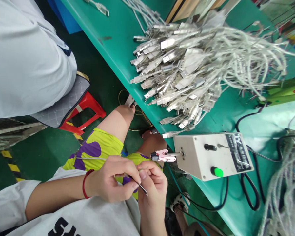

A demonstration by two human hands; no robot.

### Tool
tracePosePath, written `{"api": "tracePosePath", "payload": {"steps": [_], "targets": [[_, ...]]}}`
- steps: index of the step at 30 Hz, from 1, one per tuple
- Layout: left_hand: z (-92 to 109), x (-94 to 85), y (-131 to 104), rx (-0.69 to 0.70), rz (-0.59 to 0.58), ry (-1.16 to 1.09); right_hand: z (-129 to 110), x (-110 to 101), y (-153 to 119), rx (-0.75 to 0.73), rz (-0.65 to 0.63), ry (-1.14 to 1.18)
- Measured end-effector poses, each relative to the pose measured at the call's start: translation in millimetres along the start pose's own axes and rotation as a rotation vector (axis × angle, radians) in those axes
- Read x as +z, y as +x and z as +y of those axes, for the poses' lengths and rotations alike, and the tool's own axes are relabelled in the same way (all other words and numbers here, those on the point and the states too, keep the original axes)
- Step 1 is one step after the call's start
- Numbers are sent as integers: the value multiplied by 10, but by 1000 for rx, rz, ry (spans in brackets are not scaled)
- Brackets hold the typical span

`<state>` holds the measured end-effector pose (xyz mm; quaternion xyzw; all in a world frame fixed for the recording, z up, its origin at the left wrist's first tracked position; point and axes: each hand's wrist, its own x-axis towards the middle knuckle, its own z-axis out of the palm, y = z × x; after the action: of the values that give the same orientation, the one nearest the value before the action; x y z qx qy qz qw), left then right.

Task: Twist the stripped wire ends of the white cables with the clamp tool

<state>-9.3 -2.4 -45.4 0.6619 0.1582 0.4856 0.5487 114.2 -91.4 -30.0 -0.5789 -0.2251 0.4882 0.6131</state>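
My left hand (115, 178), with a red cord bracelet at the wrist, pinches a thin dark wire-like piece (143, 189) between thumb and index finger. The free end of this piece points toward my right thumb. A thin grey cable (89, 158) runs over my lap and disappears behind my left hand. Close beside it, my right hand (152, 183) has thumb and index finger pressed together; what lies in that pinch is hidden. Just beyond my right hand, a pink-and-black clip (163, 155) sits on the shaft of a white box machine (212, 155) with a green knob.
A large pile of USB cables (186, 68) covers the green table (105, 36). More cables (280, 183) lie at the right, near black power cords (253, 196) and a green tool (287, 91). At left, another person (27, 59) sits on a red stool (88, 111).
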Motion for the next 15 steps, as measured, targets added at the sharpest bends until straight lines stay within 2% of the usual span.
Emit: {"api": "tracePosePath", "payload": {"steps": [3,5,7,11,15], "targets": [[-4,-22,-15,-27,25,26,-18,2,-39,-241,80,-218],[-6,-33,-15,-25,31,38,-45,-5,-49,-434,31,-297],[-10,-34,-14,-16,27,45,-76,-15,-43,-547,-26,-325],[-26,-15,-24,-20,42,24,-109,-23,-23,-555,-23,-339],[-34,7,-28,-11,54,-9,-73,-20,-8,-510,-34,-245]]}}
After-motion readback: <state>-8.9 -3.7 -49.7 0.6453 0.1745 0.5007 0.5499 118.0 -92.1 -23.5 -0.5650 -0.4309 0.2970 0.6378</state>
